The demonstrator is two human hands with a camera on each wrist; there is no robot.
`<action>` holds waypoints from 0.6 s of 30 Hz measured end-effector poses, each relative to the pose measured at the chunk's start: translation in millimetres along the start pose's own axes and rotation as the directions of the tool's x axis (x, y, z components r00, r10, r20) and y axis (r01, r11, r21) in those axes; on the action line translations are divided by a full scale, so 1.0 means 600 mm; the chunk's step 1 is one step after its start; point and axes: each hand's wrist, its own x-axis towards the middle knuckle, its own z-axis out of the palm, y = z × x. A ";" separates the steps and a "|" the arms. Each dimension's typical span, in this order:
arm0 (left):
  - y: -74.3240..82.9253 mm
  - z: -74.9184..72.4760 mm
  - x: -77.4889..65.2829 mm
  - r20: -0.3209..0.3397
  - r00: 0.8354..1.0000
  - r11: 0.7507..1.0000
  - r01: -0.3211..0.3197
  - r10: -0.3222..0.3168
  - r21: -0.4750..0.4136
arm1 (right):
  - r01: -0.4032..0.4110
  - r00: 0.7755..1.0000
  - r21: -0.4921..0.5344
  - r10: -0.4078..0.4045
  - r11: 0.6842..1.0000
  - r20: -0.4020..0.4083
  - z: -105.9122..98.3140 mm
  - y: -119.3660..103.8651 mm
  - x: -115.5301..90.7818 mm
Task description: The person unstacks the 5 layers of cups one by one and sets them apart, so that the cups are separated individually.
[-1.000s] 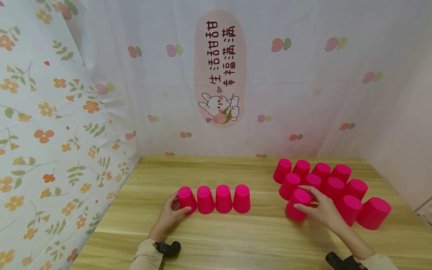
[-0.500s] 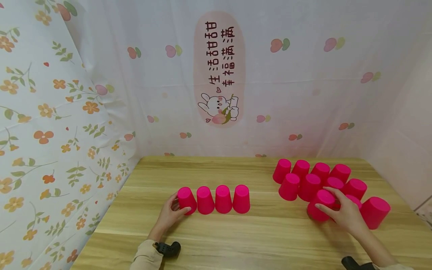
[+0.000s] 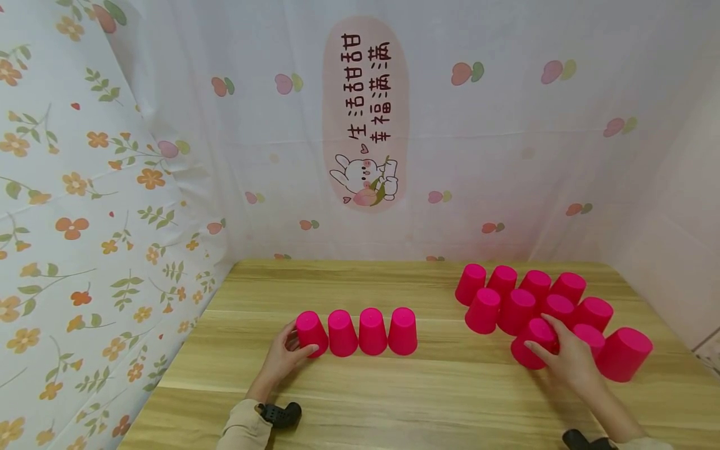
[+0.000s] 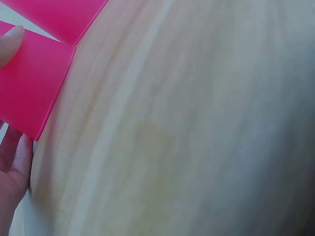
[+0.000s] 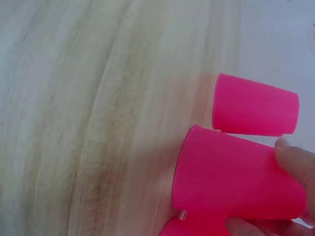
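Upside-down pink cups stand on the wooden table. My left hand [image 3: 281,357] curls round the leftmost cup [image 3: 312,334] of a short row at the centre left; its thumb lies on the wall of that cup [image 4: 34,83] in the left wrist view. Across the table, my right hand [image 3: 572,359] grips another pink cup [image 3: 527,351] at the front of a larger group. In the right wrist view, thumb and fingers clasp opposite sides of this cup [image 5: 231,174], near its narrow end. Whether its rim touches the table is hard to tell.
Beside the left hand's cup stand a second cup [image 3: 343,334], a third [image 3: 372,332] and one more at the row's end [image 3: 402,332]. Behind and right of the right hand is a cluster with a back-row cup [image 3: 470,286] and a front-right cup [image 3: 624,355]. A printed curtain [image 3: 506,156] hangs behind the table [image 3: 394,400].
My right hand has carried its cup rightward, closer to the cluster, and over the last half second it has hardly shifted. The left hand and its row have stayed put.
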 end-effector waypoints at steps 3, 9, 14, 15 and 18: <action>0.001 0.000 0.000 -0.002 1.000 1.000 0.003 -0.003 0.004 | 0.021 1.000 -0.014 -0.021 1.000 -0.017 0.001 -0.001 0.001; -0.050 -0.004 0.016 -0.007 0.997 0.997 -0.070 0.071 0.045 | 0.011 1.000 -0.023 -0.011 1.000 -0.010 0.003 -0.001 0.005; -0.039 -0.002 0.014 -0.009 0.999 0.999 -0.033 0.033 0.020 | -0.005 1.000 -0.025 0.005 1.000 -0.007 0.004 0.000 0.006; -0.033 -0.001 0.012 -0.008 0.999 0.999 -0.034 0.034 0.019 | -0.008 1.000 -0.026 0.008 1.000 -0.009 0.005 0.000 0.006; -0.022 -0.001 0.008 -0.002 0.999 0.999 -0.047 0.047 0.014 | -0.019 1.000 -0.027 0.019 0.999 -0.005 0.005 -0.001 0.007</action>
